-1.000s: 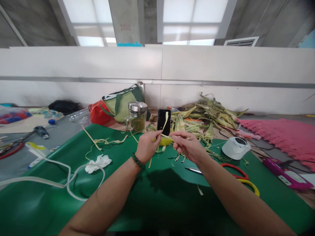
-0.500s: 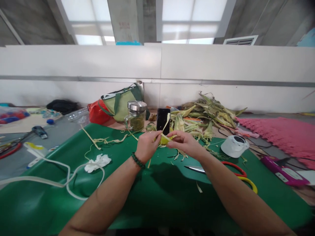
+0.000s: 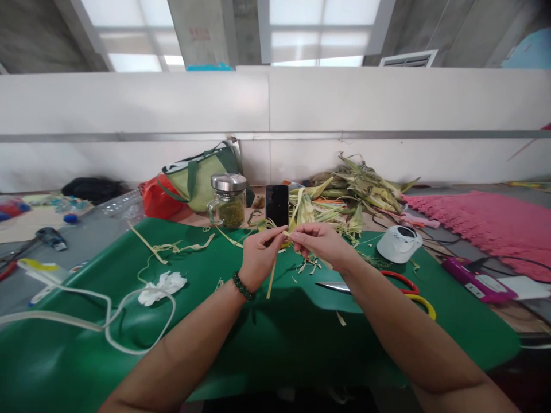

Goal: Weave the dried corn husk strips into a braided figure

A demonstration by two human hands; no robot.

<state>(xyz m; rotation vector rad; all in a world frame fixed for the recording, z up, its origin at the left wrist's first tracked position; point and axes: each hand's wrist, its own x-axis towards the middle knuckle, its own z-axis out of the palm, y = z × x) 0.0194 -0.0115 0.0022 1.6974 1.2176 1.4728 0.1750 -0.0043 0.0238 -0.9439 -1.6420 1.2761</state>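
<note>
My left hand (image 3: 260,252) pinches a narrow pale corn husk strip (image 3: 271,280) between thumb and forefinger; one end dangles below the palm. Fingertips of my right hand (image 3: 321,244) are closed on the same strip, almost touching the left fingertips. Both hands are raised over the green mat (image 3: 267,344). Just behind them a dark phone (image 3: 276,202) stands upright. Under my right forearm lie scissors (image 3: 333,287) with a red and a yellow handle. Loose corn husks (image 3: 305,209) are heaped behind my right hand.
A lidded glass jar (image 3: 230,209) stands left of the phone, by a green bag (image 3: 198,183). Left on the mat are a crumpled tissue (image 3: 161,288) and a looped white cord (image 3: 107,330). To the right are a white device (image 3: 398,245) and a purple power strip (image 3: 477,280).
My fingertips have come closer together on the husk strip. The end that stuck up before the phone is no longer raised, and a length now hangs below. The view has shifted slightly right.
</note>
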